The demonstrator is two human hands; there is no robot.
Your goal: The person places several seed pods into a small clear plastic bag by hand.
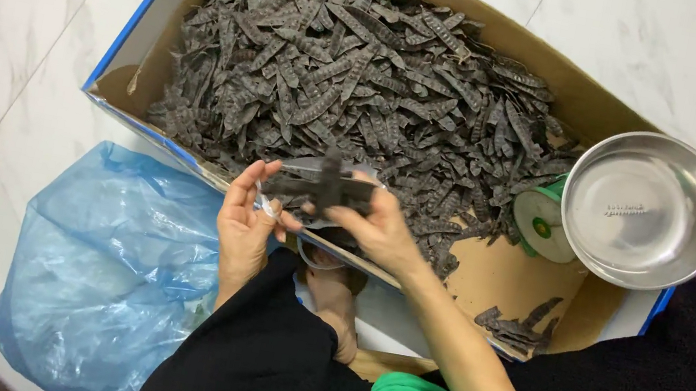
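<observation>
a view looking down at a person seated on a white marble floor (7, 21), legs in black trousers, a green sleeve at the near edge. both hands meet in the middle of the scene over the near rim of a wide cardboard box (505, 280). the left hand (246, 223) is curled shut around something small and pale, possibly a tool handle, though it is too hidden to tell. the right hand (380, 230) pinches a dark pod (321, 183) between thumb and fingers, its grip closed on the pod. the pod sits between the two hands, just above the box edge. what looks like a clear container lies partly hidden beneath the hands. the box is heaped with dark dried pods (360, 74), filling its far and left parts; a few loose pods lie in its near right corner. a shiny steel bowl (644, 210) rests on the right end of the box, touching a green and white roll (542, 222). a crumpled blue plastic bag (106, 267) lies on the floor near left.
</observation>
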